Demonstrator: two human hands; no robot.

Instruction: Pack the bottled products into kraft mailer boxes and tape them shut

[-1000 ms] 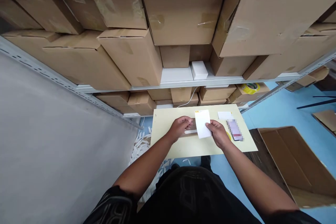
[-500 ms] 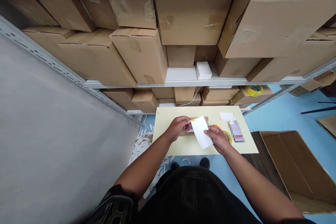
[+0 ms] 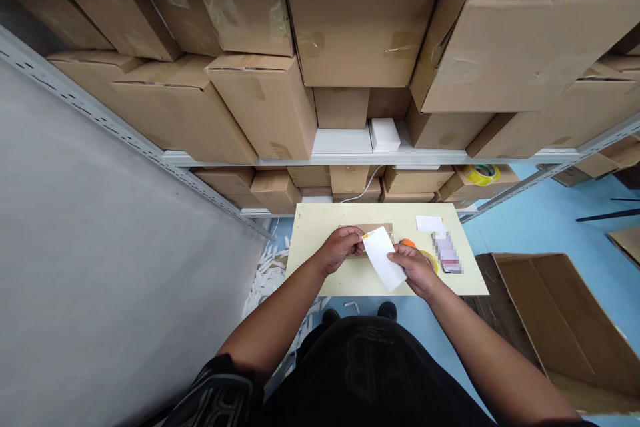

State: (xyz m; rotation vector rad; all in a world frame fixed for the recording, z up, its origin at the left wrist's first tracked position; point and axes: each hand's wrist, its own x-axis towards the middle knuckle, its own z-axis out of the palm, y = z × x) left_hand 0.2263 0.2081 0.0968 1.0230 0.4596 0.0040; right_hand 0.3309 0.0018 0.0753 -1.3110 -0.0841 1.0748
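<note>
Between my two hands, over the light yellow table (image 3: 310,217), is a white paper label sheet (image 3: 384,261) with a small yellow patch at its top left corner. My left hand (image 3: 341,250) pinches that corner, fingers closed. Lower down, my right hand (image 3: 416,268) grips the sheet's right edge between thumb and fingers. Under the sheet lies a brown cardboard parcel (image 3: 371,226), partly covered by the left hand and the paper. Just beyond my right hand are an orange object (image 3: 409,243) and a yellow-rimmed tape roll (image 3: 432,261), both partly hidden.
On the table's right side lie another white sheet (image 3: 429,223) and a blurred-out phone-like object (image 3: 448,255). Shelves packed with cardboard boxes (image 3: 363,33) rise behind. A tape roll (image 3: 481,175) rests on a lower-shelf box. A large open carton (image 3: 555,313) stands right; white scraps (image 3: 263,280) litter the floor left.
The sheet has tilted slightly and its lower end has shifted a little to the right. Both hands keep their hold. The view has moved slightly.
</note>
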